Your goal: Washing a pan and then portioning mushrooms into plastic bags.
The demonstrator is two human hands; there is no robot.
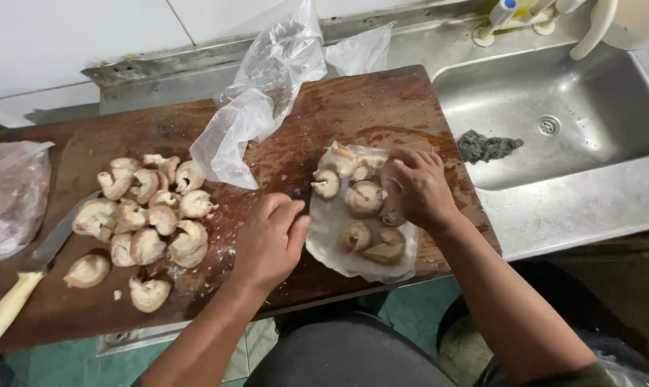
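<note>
A white tray (330, 228) with several pale mushrooms (364, 198) lies on the right part of a dark wooden board (296, 154). My left hand (269, 242) grips the tray's left edge. My right hand (414, 186) reaches into the tray from the right, its fingers closing around a mushroom at the tray's right side. To the left on the board lies a heap of several mushroom pieces (147, 215).
A knife with a cream handle (13, 301) lies at the board's left edge. A crumpled clear plastic bag (263, 93) sits at the back of the board, another bag (9, 197) at far left. A steel sink (554, 115) with a grey scrubber (486, 145) is on the right.
</note>
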